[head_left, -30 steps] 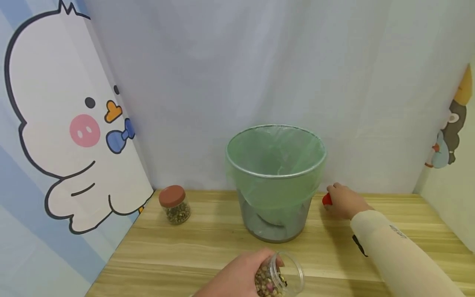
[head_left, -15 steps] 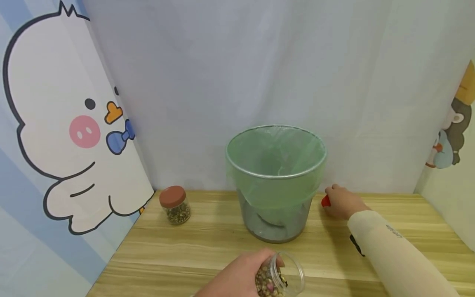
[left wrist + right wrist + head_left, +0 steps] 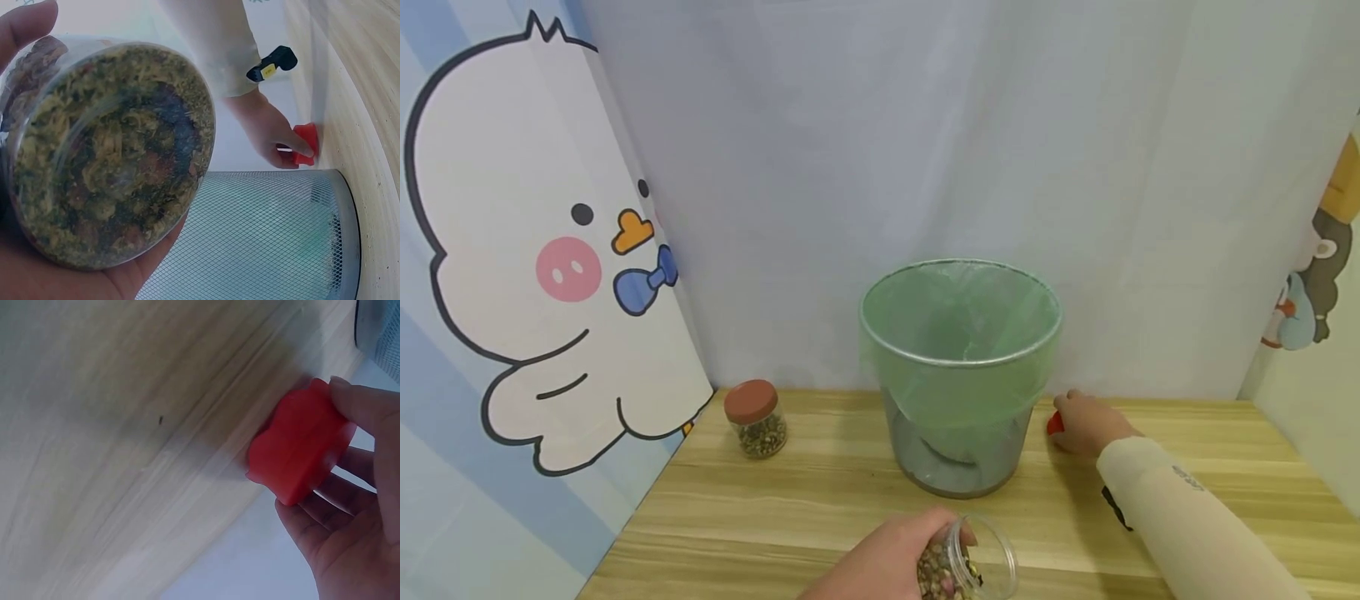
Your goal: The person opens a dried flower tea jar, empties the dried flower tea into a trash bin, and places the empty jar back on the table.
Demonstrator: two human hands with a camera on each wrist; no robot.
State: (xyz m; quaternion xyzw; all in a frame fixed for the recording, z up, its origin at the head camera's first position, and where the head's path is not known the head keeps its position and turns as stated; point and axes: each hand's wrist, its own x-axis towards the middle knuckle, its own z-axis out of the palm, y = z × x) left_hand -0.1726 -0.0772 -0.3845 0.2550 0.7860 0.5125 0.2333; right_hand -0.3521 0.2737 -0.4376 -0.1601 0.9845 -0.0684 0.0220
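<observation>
Tilted in my left hand (image 3: 880, 554) is a clear jar (image 3: 934, 575), lidless, its mouth facing right in the head view. Dried flowers and leaves fill its lower part, showing through the jar's base (image 3: 112, 156) in the left wrist view. My right hand (image 3: 1090, 423) reaches to the right of the bin and grips a small red plastic piece (image 3: 300, 437) with a wavy edge. Thumb and fingers pinch it from opposite sides, close over the wooden tabletop (image 3: 150, 481). Its exact kind I cannot tell.
A mesh waste bin (image 3: 955, 475) with a green liner bag (image 3: 958, 400) over its rim stands between the hands, toward the back. At the back left sits a second jar (image 3: 760, 429) with a brown-red lid. A pale curtain (image 3: 820, 208) hangs behind the table.
My right hand, with the red piece, has shifted slightly left and nearer. The left hand keeps hold of the jar, nearly still. The head view has tipped up slightly.
</observation>
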